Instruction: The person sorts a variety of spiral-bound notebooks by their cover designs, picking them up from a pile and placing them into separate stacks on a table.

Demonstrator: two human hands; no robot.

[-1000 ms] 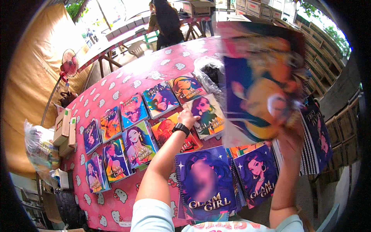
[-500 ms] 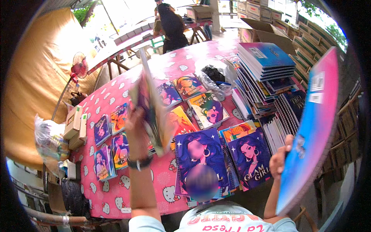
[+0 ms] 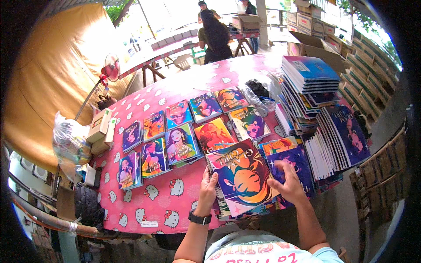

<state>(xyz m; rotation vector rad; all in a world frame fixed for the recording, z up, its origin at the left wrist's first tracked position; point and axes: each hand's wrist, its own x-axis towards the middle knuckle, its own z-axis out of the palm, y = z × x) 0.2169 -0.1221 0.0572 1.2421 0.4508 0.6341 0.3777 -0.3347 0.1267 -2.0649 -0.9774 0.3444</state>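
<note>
My left hand is closed on the left edge of a spiral notebook. Its cover shows an orange face with dark and teal hair, upside down to me. At the notebook's right edge is my right hand, fingers apart and slightly blurred, thumb against the cover. Beneath and beside it lies a stack topped by a purple notebook. Beyond my hands, small illustrated notebooks lie in rows, among them a green-yellow one, a red-orange one and a white-bordered one.
A pink patterned cloth covers the table. Tall notebook stacks stand at the right, near a clear plastic bag. Small boxes sit at the left edge. Cartons, a fan and people are farther off.
Both hands have come together in front of me. The blue-and-pink notebook has left my right hand. An orange-faced notebook now lies over the front stack, and the green-yellow one shows in the rows.
</note>
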